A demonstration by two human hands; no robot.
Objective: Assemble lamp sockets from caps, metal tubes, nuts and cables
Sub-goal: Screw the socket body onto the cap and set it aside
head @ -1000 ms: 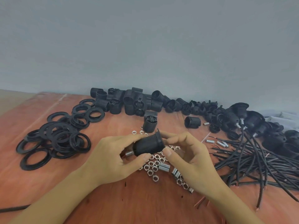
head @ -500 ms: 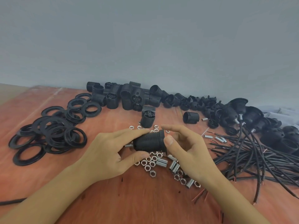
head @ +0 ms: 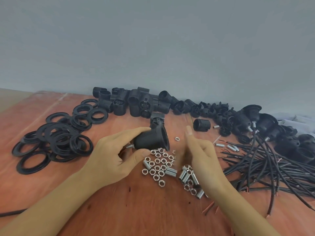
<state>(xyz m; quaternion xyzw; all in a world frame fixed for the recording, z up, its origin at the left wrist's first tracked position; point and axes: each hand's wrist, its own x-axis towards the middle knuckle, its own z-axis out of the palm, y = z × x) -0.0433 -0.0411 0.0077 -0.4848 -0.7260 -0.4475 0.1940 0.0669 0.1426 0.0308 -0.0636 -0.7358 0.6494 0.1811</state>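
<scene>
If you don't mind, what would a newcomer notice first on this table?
The left hand grips a black socket at mid-table, a metal tube poking from its narrow end, while the right hand hangs open beside it. Shiny nuts lie scattered beneath, black rings are heaped at the left and cables sprawl at the right.

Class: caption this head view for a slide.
Left hand grips a black socket over loose nuts; right hand open beside it.
</scene>
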